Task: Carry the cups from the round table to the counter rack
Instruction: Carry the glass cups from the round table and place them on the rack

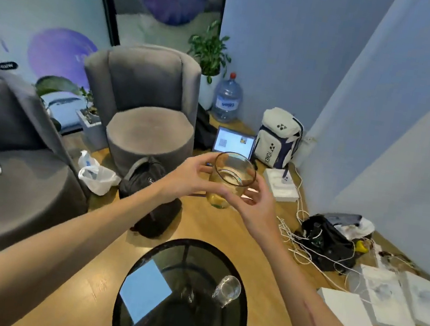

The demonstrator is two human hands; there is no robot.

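An amber-tinted glass cup (pixel 229 183) is held up in the air, well above the floor, beyond the round table. My left hand (pixel 191 174) grips its left side with fingers curled round the wall. My right hand (pixel 253 203) holds its right side and base, fingers curled under it. A second, clear glass cup (pixel 228 290) stands on the dark round glass table (pixel 128 325) near its right edge. The counter rack is not in view.
Two grey armchairs (pixel 148 114) stand left and ahead. Black bags (pixel 149 181), a white plastic bag (pixel 97 176), a laptop (pixel 235 142), a white backpack (pixel 278 139), cables (pixel 297 242) and white boxes (pixel 383 297) lie on the wooden floor. Blue walls close the right side.
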